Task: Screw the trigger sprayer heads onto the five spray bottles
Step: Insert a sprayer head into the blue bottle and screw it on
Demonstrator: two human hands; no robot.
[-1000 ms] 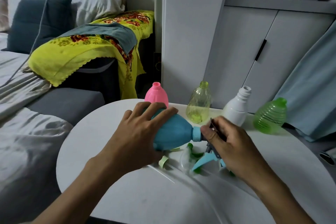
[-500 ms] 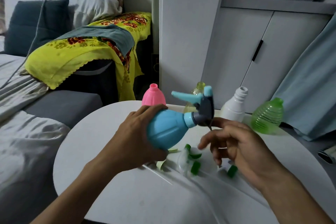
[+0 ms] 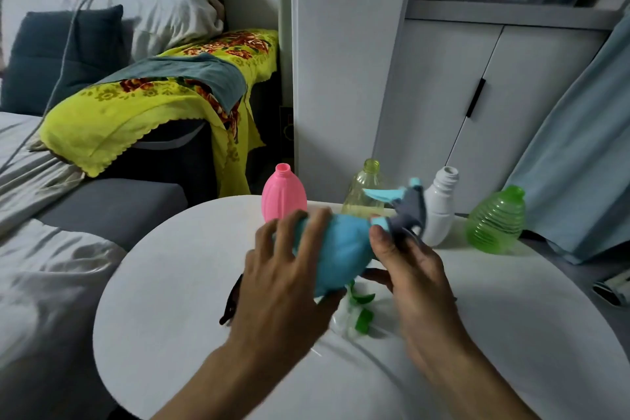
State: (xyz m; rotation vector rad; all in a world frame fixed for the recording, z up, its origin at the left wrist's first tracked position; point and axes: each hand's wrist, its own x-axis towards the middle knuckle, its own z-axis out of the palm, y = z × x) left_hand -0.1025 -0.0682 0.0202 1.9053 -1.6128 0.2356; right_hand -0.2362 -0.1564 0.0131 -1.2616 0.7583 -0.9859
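Observation:
I hold a blue spray bottle [image 3: 341, 249] tilted above the round white table [image 3: 163, 283], its neck pointing right. My left hand [image 3: 283, 280] wraps its body. My right hand [image 3: 409, 269] grips the bottle near the neck, fingers against the grey and blue trigger sprayer head [image 3: 404, 204] that sits on it. Behind stand a pink bottle [image 3: 283, 194], a clear yellow bottle [image 3: 363, 191], a white bottle [image 3: 441, 204] and a green ribbed bottle [image 3: 496, 222], all with bare necks. Loose green and clear sprayer heads [image 3: 361, 310] lie on the table under my hands.
A dark object [image 3: 231, 303] lies on the table partly behind my left wrist. A bed with grey sheets [image 3: 51, 249] is at the left, a white cabinet [image 3: 477, 95] behind the table, a blue curtain [image 3: 579, 147] at the right.
The sprayer head went from hanging below the neck to upright on the blue bottle. My right hand let go, then came back to the neck. The bottle rose slightly.

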